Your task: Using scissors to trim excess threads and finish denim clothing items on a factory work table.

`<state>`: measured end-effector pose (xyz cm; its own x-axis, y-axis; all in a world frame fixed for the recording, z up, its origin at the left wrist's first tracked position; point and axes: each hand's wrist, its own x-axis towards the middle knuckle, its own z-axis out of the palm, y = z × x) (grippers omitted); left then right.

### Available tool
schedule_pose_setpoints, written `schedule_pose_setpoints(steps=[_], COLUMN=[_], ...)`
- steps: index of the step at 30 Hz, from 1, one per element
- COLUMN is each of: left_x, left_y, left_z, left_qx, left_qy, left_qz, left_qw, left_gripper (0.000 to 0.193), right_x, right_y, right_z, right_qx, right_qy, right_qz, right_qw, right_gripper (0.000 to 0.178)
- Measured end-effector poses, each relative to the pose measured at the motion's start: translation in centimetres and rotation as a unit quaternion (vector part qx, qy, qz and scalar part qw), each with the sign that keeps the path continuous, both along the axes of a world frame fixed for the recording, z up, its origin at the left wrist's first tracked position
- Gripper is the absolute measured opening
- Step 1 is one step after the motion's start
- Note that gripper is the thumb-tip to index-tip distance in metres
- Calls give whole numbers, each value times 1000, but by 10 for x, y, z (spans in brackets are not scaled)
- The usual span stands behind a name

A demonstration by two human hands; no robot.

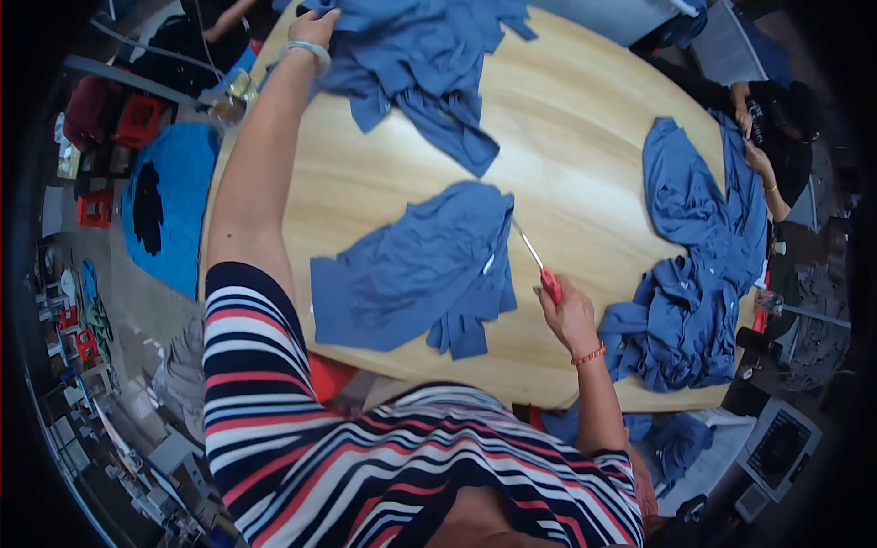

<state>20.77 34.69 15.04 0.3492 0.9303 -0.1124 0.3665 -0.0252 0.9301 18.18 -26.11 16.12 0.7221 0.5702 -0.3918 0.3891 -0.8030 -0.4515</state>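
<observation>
My left arm reaches to the far left of the table, where my left hand is closed on the edge of a blue garment in a loose pile. In my right hand is a red-handled tool with a slim metal blade; its exact kind is hard to make out. The blade points away from me, its tip close to the right edge of another blue garment. That garment lies crumpled in front of me, with a small white mark near its right side.
More blue garments are heaped on the right of the wooden table. A person at the right edge handles one. Another person's arm shows at the far left. A blue cloth or bag and red stools stand left.
</observation>
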Motion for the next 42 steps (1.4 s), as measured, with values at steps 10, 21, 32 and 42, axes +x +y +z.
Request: schedule_pose_setpoints(steps=[10,21,32,42], left_x=[-267,-318,-249,-272], left_y=[-311,-279,-291,-405], left_z=[-88,-118,22,-86], left_qx=[224,26,229,332], left_qy=[263,372,2,212], left_qz=[-255,-160,-240,-321], left_qw=[903,914,943,861], left_gripper=[63,35,15,47], right_x=[12,62,89,0], right_y=[63,100,-54,-114], right_z=[-27,-97,58,8], right_qx=[159,116,297,34], right_qy=[7,87,-16,-81], right_qz=[81,40,-115,-4], right_qw=[984,989,948,996], right_gripper=[55,55,30,34])
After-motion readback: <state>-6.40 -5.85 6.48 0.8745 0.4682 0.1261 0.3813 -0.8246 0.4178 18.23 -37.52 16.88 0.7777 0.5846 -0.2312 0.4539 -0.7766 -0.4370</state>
